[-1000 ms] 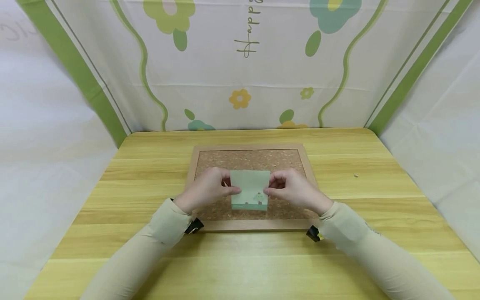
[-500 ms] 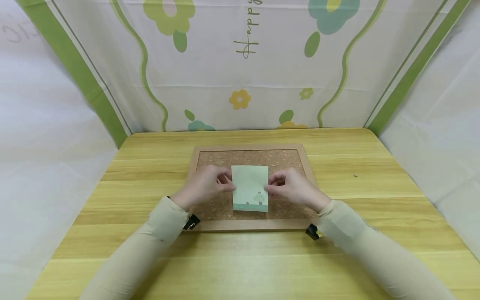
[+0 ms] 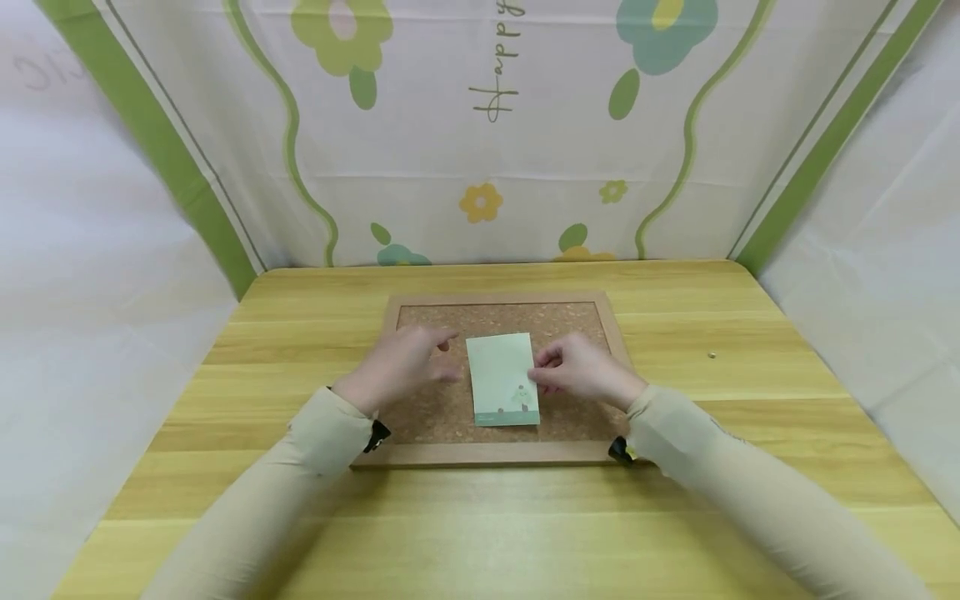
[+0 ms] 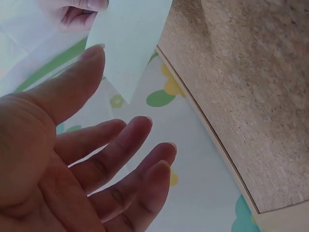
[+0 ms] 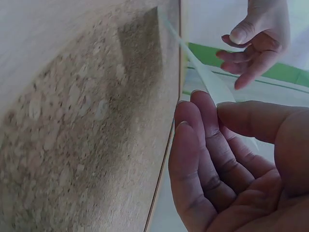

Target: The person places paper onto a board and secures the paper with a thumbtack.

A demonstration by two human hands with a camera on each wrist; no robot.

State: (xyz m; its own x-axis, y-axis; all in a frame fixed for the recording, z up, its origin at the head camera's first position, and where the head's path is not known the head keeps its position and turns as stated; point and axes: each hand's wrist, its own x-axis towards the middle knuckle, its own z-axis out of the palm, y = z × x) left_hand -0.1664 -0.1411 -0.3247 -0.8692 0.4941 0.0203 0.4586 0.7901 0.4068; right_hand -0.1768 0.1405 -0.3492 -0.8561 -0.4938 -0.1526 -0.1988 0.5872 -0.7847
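A pale green sheet of note paper (image 3: pixel 498 371) with a darker green strip along its bottom edge and a small printed drawing is held above the cork board (image 3: pixel 427 417). My right hand (image 3: pixel 585 371) pinches its right edge between thumb and fingers; the right wrist view shows the paper (image 5: pixel 215 84) nearly edge-on, apart from the cork. To the left of the sheet, my left hand (image 3: pixel 397 367) is off the paper, thumb and fingers spread. In the left wrist view that hand (image 4: pixel 82 154) holds nothing, and the paper (image 4: pixel 130 43) hangs beyond the thumb.
The cork board's wooden frame (image 3: pixel 487 454) lies flat on the wooden table (image 3: pixel 480 533). A tiny shiny object (image 3: pixel 712 356) sits on the table to the right. Behind the table hangs a flower-printed cloth (image 3: pixel 420 133), with white cloth at both sides.
My left hand has let go of the sheet's left edge and moved left. The right hand keeps its pinch, and the sheet now tilts slightly.
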